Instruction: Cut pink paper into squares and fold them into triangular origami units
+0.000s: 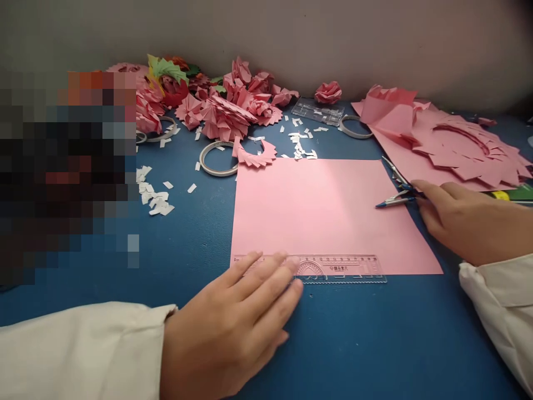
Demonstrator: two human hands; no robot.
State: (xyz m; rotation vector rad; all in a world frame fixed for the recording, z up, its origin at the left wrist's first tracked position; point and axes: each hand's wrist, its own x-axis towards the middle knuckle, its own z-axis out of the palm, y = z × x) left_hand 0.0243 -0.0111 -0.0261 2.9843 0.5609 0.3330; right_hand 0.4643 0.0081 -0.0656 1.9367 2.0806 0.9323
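A sheet of pink paper [308,205] lies flat on the blue table. Along its near edge is a clear plastic ruler [353,268] with a protractor arc. My left hand [245,311] rests flat on the ruler's left part, fingers stretched out. At the paper's right edge, my right hand [462,219] has its fingers closed at the near end of a silver and blue drawing compass [393,201]. The compass legs are spread apart, one tip over the paper. How the fingers grip it is partly hidden.
Folded pink paper flowers [229,114] heap along the wall. Tape rolls [219,159] and white paper scraps [154,197] lie behind and left of the sheet. A pink paper ring [470,147] sits on more pink paper at right. A blurred patch covers the left side.
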